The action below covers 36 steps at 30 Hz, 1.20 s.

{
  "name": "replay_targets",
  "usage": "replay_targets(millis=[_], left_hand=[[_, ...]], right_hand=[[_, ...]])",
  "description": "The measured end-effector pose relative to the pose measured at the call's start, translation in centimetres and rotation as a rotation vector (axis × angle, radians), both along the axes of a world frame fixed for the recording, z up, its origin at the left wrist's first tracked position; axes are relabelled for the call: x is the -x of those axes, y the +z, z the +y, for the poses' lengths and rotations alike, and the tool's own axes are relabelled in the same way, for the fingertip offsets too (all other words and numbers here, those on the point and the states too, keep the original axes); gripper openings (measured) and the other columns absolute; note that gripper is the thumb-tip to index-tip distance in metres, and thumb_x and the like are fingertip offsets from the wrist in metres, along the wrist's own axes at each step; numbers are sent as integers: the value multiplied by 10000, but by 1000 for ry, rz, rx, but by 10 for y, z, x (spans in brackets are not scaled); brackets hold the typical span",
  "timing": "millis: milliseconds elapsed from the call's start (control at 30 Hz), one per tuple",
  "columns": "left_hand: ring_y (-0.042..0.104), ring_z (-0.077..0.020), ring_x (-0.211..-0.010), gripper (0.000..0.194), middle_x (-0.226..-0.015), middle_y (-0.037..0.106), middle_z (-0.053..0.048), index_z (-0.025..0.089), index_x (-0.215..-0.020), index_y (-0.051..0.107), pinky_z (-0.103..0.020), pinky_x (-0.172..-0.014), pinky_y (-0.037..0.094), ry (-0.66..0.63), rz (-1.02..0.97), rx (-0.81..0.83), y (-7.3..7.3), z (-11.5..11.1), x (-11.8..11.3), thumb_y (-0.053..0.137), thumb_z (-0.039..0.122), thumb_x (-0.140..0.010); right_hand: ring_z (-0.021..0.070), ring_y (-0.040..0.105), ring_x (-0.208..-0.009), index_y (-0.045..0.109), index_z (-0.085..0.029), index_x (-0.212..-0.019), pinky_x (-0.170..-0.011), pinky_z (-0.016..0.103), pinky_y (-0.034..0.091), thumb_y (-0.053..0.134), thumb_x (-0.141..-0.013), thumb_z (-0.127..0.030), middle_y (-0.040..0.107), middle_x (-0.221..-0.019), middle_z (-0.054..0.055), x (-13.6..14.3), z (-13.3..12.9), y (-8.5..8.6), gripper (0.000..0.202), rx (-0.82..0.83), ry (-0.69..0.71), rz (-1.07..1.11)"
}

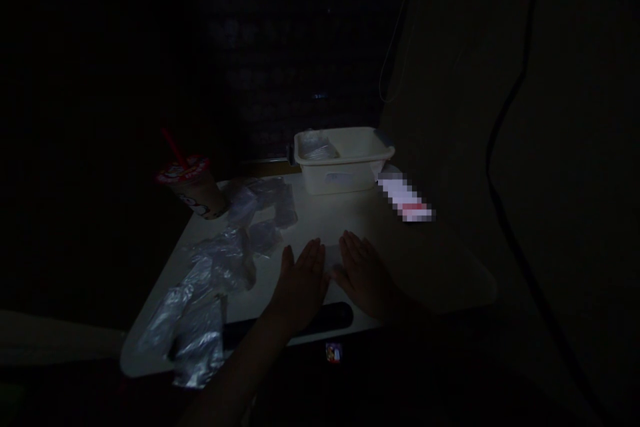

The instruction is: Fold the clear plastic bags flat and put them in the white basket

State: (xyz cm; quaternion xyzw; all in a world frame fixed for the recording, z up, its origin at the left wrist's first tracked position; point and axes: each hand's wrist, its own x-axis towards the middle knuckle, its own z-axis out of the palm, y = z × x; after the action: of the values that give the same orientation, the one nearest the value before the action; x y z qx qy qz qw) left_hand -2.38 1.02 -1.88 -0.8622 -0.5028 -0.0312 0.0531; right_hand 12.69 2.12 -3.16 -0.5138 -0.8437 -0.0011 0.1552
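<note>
Lying flat and palm-down near the lower middle of the frame, the left hand [303,283] and the right hand [367,277] flank a clear plastic piece [332,257], their fingertips pointing up the frame. Neither hand is closed on anything; the left hand's outermost finger is spread from the others, and both thumbs turn inward. The plastic piece rests on the pale tabletop [425,260] in the gap between them, its edges partly covered and hard to make out in the dim light. Below it, a dark elongated strip [330,318] passes beneath the left forearm. Clear plastic bags [233,263] spread from the centre-left toward the lower left, some overlapping. Beyond them, at left, a cup [197,199] with a red straw [175,148] tilts in view. A cream bin [340,177] at upper centre contains more plastic [316,145]; right beside it lies a pixelated pale object [405,199].
</note>
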Motion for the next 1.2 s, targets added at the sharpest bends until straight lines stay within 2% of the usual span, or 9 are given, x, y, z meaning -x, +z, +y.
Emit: replay_targets(millis=[233,400,633,767,867,967,1033,1200], left_hand=[[186,-214,-1207,456,-1302,259,-144,83,-1222,277,-512,-924,135,7,-2,-3,0,0,-1,157,306,-842],[183,-218,-1208,451,-1304,256,-143,89,-1226,270,-508,-927,136,5,-5,-6,1,-1,-1,169,300,-841],[174,-218,-1210,453,-1308,251,-137,91,-1235,255,-510,-930,126,10,-3,-2,0,0,-1,164,294,-840],[167,-216,-1212,459,-1312,239,-136,89,-1237,248,-514,-929,119,0,-4,12,0,0,0,165,299,-837],[164,-213,-1214,454,-1317,221,-138,85,-1238,240,-525,-919,130,5,0,28,-1,0,0,171,282,-835],[162,-215,-1214,451,-1319,215,-132,87,-1237,241,-530,-913,147,17,0,38,-1,0,0,178,279,-834],[161,-214,-1214,450,-1322,212,-125,93,-1243,228,-526,-914,158,17,-12,34,-1,0,0,184,280,-836],[149,-203,-1218,461,-1332,187,-113,126,-1265,165,-505,-928,154,16,-94,34,-1,-2,1,221,289,-838]], right_hand=[[252,243,-1179,377,-39,-1172,-932,443,204,270,-796,-416,332,-1252,193,-9,2,-2,544,-10,-60,-15],[275,262,-1165,388,-5,-1153,-926,454,202,273,-799,-399,351,-1231,217,-18,5,-4,542,-40,-117,-47],[295,275,-1155,365,-28,-1169,-916,469,209,297,-792,-399,347,-1232,220,-28,7,-13,533,-57,-174,6],[299,304,-1137,366,-33,-1170,-906,455,241,323,-781,-398,370,-1219,213,-37,10,-13,534,-31,-255,29],[276,348,-1112,444,-59,-1109,-888,428,285,330,-785,-338,415,-1188,187,-50,18,-5,443,75,-239,41],[212,444,-1020,513,-124,-1028,-834,364,354,292,-801,-249,503,-1095,123,-59,30,10,341,159,-139,87],[182,487,-933,548,-144,-961,-798,317,375,334,-785,-236,548,-997,92,-59,41,19,292,183,-86,97],[182,515,-802,609,-172,-778,-686,281,382,477,-698,-240,578,-855,73,-42,64,37,168,320,2,-154]])
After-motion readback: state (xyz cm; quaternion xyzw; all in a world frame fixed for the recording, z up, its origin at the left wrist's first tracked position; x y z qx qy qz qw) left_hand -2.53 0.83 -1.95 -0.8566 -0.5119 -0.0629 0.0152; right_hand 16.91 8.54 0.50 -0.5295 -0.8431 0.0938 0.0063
